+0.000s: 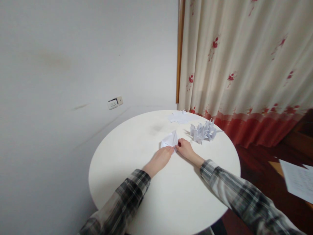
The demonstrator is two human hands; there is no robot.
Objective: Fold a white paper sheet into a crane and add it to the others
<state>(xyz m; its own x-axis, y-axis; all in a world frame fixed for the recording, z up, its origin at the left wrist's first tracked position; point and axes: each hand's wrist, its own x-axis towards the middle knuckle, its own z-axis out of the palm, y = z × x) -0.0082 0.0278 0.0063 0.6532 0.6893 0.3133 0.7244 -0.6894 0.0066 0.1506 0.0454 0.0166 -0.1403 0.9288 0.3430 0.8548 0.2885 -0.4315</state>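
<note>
A partly folded sheet of white paper (169, 139) lies on the round white table (122, 160), with creases and a raised pointed flap. My left hand (164, 156) rests along its near edge, fingers together and pressed on the paper. At the paper's near right corner, my right hand (185, 148) is closed in a pinch on the edge. The two hands' fingertips almost meet. Just to the right and behind stands a cluster of several folded white paper cranes (204, 131). Parts of the sheet are hidden under my fingers.
Loose white paper sheets (181, 117) lie at the table's far edge. A pale wall (61, 98) with a power socket (112, 104) runs along the left. A floral curtain (239, 58) hangs behind. Printed papers (297, 179) rest on a wooden surface at the right.
</note>
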